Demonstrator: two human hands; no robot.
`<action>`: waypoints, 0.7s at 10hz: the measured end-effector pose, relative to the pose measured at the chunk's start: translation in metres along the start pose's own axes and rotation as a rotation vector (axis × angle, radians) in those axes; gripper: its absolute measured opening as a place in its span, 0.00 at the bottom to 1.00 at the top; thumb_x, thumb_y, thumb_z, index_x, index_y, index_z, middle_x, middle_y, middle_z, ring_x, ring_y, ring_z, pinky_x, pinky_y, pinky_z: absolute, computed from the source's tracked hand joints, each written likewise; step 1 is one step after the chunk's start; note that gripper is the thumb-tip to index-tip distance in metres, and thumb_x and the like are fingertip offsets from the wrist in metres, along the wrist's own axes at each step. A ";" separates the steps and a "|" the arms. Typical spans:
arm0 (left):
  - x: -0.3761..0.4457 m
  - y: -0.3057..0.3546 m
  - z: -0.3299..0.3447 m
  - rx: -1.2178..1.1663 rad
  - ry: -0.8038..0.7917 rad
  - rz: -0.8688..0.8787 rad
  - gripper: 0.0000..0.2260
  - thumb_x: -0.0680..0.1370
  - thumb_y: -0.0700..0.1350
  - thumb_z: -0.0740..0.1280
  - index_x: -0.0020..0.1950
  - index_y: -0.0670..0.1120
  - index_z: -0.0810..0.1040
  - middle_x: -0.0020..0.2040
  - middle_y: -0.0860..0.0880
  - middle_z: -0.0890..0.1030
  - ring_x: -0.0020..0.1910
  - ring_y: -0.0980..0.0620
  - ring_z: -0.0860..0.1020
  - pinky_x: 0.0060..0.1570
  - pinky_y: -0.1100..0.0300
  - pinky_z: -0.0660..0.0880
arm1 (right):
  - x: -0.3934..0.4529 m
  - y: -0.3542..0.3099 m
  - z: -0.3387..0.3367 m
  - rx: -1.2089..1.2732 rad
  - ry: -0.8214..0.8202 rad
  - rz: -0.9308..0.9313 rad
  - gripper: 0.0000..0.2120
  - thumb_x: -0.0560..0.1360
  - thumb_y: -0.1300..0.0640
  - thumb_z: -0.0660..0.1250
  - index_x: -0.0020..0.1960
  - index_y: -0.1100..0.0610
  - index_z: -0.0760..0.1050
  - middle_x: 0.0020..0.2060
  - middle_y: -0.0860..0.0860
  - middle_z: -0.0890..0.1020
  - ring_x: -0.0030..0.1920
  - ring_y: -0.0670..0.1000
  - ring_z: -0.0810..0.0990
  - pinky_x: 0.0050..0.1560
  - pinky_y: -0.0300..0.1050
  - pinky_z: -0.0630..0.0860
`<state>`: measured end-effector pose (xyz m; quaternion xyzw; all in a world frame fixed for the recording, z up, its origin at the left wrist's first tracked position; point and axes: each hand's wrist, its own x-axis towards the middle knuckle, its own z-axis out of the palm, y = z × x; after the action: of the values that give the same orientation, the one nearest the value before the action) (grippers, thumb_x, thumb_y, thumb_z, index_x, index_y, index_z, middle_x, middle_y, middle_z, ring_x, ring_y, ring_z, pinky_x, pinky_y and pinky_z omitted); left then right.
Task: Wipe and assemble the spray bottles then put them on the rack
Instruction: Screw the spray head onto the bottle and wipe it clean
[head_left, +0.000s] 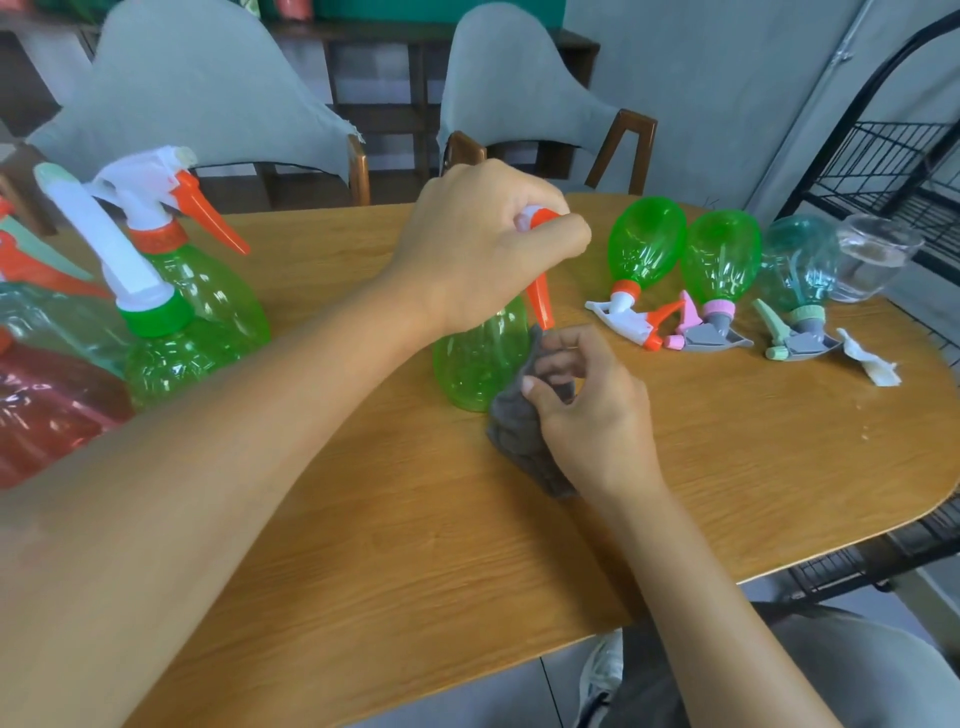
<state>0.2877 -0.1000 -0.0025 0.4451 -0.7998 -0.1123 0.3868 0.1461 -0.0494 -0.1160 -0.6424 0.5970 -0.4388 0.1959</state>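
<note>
A green spray bottle (470, 364) with an orange trigger stands upright on the wooden table (415, 519) at the middle. My left hand (483, 244) grips its spray head from above. My right hand (587, 410) holds a grey cloth (519, 436) against the bottle's right side. Two green bottles (647, 244) and a teal one (797, 260) lie on the table at the right with their spray heads on. Several assembled bottles (171, 291) stand at the left. The black wire rack (893, 156) is at the far right.
A clear glass cup (875, 260) stands near the table's right edge, next to the teal bottle. A crumpled white scrap (867, 358) lies in front of it. Two grey chairs (514, 93) are pushed up behind the table.
</note>
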 end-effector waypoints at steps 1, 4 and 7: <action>-0.001 0.005 -0.006 0.009 -0.048 -0.001 0.23 0.72 0.60 0.57 0.44 0.47 0.87 0.40 0.46 0.85 0.44 0.49 0.82 0.48 0.49 0.76 | -0.003 0.000 0.002 -0.048 -0.030 0.012 0.20 0.74 0.60 0.75 0.60 0.46 0.73 0.43 0.43 0.82 0.50 0.47 0.81 0.53 0.49 0.78; 0.003 0.023 -0.021 -0.093 -0.340 -0.220 0.17 0.76 0.46 0.59 0.56 0.54 0.86 0.60 0.57 0.84 0.63 0.57 0.78 0.60 0.61 0.75 | -0.003 -0.012 -0.004 0.069 0.101 -0.001 0.15 0.76 0.65 0.69 0.55 0.48 0.74 0.40 0.40 0.79 0.42 0.41 0.80 0.47 0.34 0.75; 0.027 0.038 -0.040 0.015 -0.503 -0.305 0.18 0.82 0.38 0.62 0.67 0.53 0.81 0.65 0.52 0.82 0.68 0.51 0.77 0.67 0.58 0.70 | 0.004 -0.026 -0.007 0.200 0.248 -0.064 0.11 0.79 0.66 0.68 0.57 0.56 0.85 0.50 0.44 0.84 0.46 0.29 0.78 0.48 0.23 0.70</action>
<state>0.2840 -0.0930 0.0586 0.5212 -0.7953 -0.2700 0.1516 0.1557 -0.0455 -0.0909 -0.5793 0.5493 -0.5778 0.1697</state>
